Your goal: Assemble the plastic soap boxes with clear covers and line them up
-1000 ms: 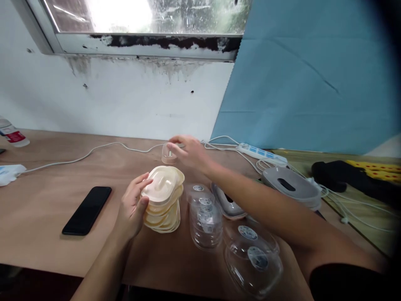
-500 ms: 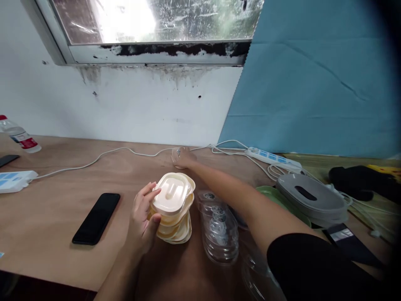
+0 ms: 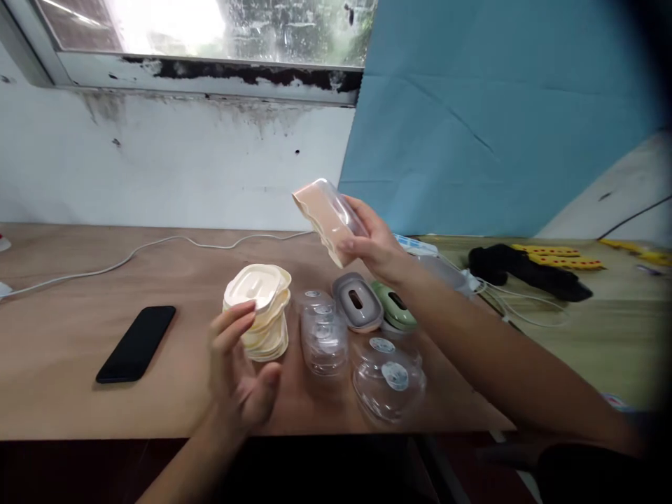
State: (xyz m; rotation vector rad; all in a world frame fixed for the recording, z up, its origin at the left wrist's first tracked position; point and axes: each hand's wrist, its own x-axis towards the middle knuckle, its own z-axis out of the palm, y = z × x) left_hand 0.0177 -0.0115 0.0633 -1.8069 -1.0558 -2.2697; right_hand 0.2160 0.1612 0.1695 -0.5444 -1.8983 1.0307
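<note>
My right hand (image 3: 374, 243) is raised above the table and grips a small container (image 3: 328, 218) with a peach-coloured lid, tilted on its side. My left hand (image 3: 239, 378) hovers open in front of a stack of cream lids (image 3: 258, 308), fingers spread, touching nothing. Right of the lids stand a stack of small clear bowls (image 3: 323, 334) and larger clear bowls (image 3: 388, 378) with round stickers.
A grey lid (image 3: 357, 301) and a green lid (image 3: 395, 306) lie behind the clear bowls. A black phone (image 3: 136, 343) rests at the left on the wooden table (image 3: 78, 301). A white cable (image 3: 157, 245) runs along the back. Black and yellow items (image 3: 530, 269) lie at the right.
My right hand came back from the far side of the table and lifted the peach-lidded container. My left hand let go of the cream lid stack and opened.
</note>
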